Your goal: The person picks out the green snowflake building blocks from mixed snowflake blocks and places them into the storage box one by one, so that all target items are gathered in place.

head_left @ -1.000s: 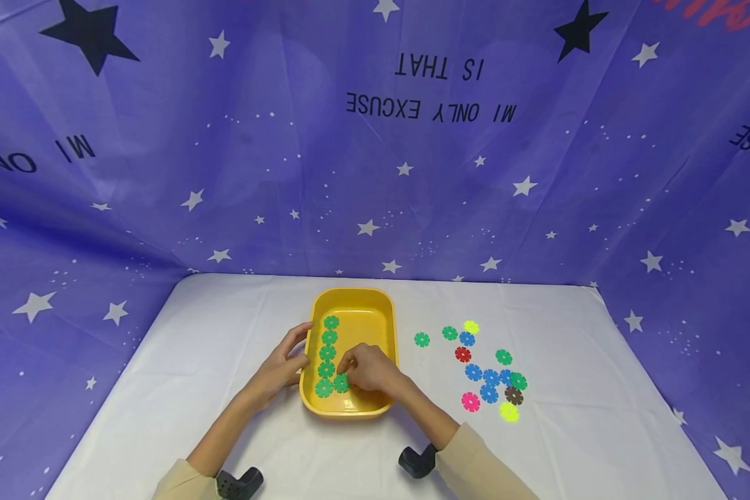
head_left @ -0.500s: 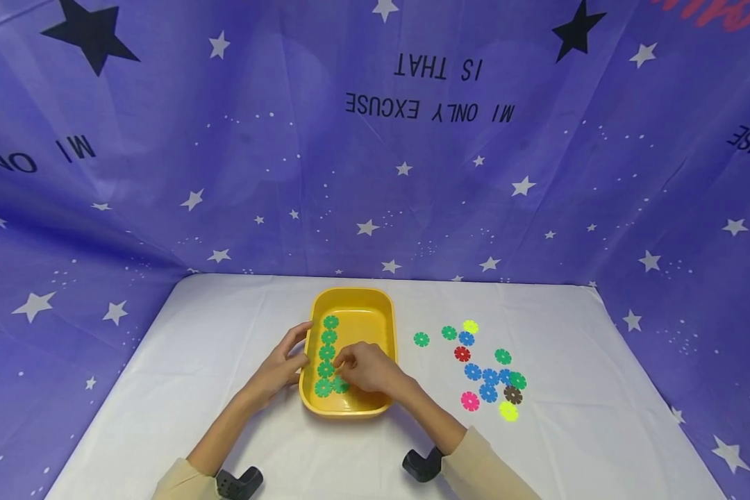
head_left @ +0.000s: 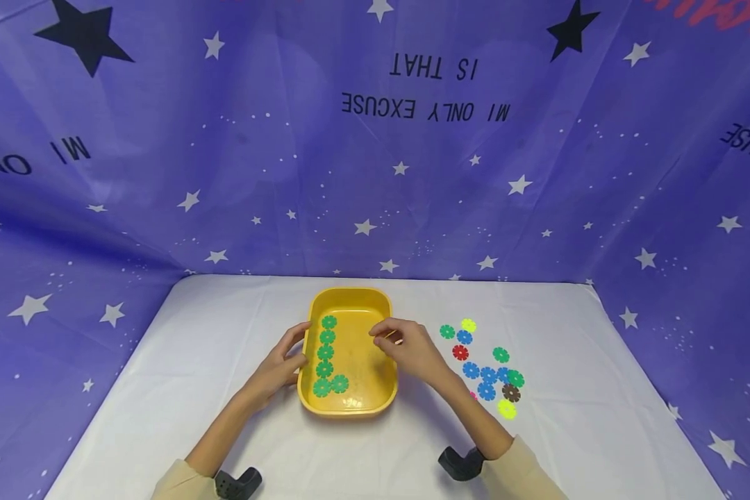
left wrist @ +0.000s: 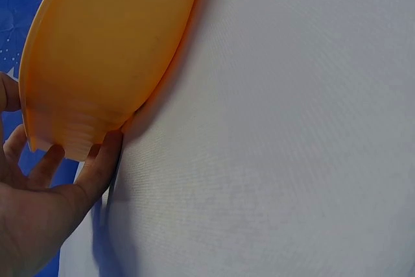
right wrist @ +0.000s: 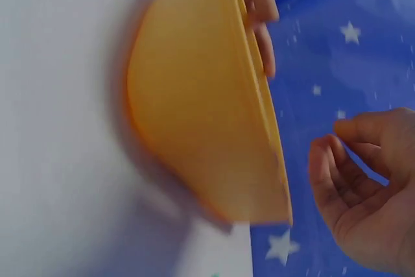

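A yellow tray [head_left: 378, 403] sits on the white table. Inside it, several green notched discs [head_left: 326, 353] form a column along the left side, with one more green disc [head_left: 340, 383] beside the column's near end. At the tray's left wall, my left hand [head_left: 279, 368] holds the rim; in the left wrist view its fingers [left wrist: 100, 160] lie against the outer wall. Above the tray's right rim hovers my right hand [head_left: 412, 351], fingers loosely bent and thumb slightly apart. Nothing shows between its fingertips in the right wrist view.
Right of the tray lie loose discs: green [head_left: 501, 355], blue [head_left: 487, 391], red [head_left: 460, 353], brown [head_left: 511, 393] and yellow [head_left: 507, 409]. A pink disc [head_left: 473, 395] is mostly covered by the right forearm. A purple star-printed cloth [head_left: 362, 194] hangs behind the table.
My right hand has left the green disc at the column's near end and moved right and back over the tray's right rim. My left hand has stayed at the tray.
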`<state>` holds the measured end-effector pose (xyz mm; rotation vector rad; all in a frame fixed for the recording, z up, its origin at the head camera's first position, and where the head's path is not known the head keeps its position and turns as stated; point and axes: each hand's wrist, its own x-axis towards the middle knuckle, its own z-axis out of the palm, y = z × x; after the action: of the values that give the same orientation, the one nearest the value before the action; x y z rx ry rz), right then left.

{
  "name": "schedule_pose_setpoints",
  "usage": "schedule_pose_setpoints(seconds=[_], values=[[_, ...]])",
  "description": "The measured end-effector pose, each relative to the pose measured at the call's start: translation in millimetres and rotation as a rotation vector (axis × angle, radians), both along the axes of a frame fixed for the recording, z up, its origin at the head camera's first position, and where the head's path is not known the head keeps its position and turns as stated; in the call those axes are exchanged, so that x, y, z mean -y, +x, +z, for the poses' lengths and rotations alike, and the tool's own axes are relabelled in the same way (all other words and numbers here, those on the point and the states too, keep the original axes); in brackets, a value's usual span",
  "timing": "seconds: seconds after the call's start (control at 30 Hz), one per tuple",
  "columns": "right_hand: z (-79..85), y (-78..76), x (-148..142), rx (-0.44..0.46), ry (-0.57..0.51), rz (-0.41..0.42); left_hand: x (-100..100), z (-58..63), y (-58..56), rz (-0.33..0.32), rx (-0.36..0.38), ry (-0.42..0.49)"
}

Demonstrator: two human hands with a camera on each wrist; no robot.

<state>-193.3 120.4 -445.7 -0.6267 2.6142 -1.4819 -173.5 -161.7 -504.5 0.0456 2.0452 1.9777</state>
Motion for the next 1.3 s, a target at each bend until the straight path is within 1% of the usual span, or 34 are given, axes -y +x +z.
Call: schedule_pose_setpoints(seconds=[0.13,0.23,0.37,0.43,0.53,0.63,0.73,1.0,1.2,1.3], values=[[-9.8,-10.2,-23.8,0.032,-0.113,-0.102,0.2,0.3,0.2,-0.002,-0.004,-0.008],[-21.1,-16.9,-39.6,0.086,-0.19,-0.171,0.3,0.6,0.2,-0.003,-0.006,-0.011],[-39.4,-24.0,-55.3,0.177,-0.205,-0.245,0.4,0.8,0.3,-0.003,-0.005,-0.014],[-47.2,-26.8,-60.0,0.218,-0.181,-0.282,0.6,0.9,0.5,-0.002,-0.004,-0.016],[-55.7,-29.7,-62.9,0.262,-0.115,-0.337,0.8,1.1,0.4,-0.003,-0.004,-0.018],[-62.3,-31.6,-63.5,0.266,-0.036,-0.373,1.0,1.1,0.4,-0.007,-0.004,-0.016],[-68.0,-33.6,-64.0,0.254,0.023,-0.391,1.1,1.4,0.5,-0.01,-0.003,-0.012],[-74.9,-38.6,-64.6,0.212,0.102,-0.399,1.0,2.3,1.2,-0.013,-0.003,-0.012],[-74.5,-40.5,-61.7,0.168,0.162,-0.395,1.1,2.1,0.9,-0.014,0.003,0.001],[-73.1,-40.9,-60.6,0.176,0.175,-0.396,1.2,2.5,0.8,-0.014,0.005,0.007]])
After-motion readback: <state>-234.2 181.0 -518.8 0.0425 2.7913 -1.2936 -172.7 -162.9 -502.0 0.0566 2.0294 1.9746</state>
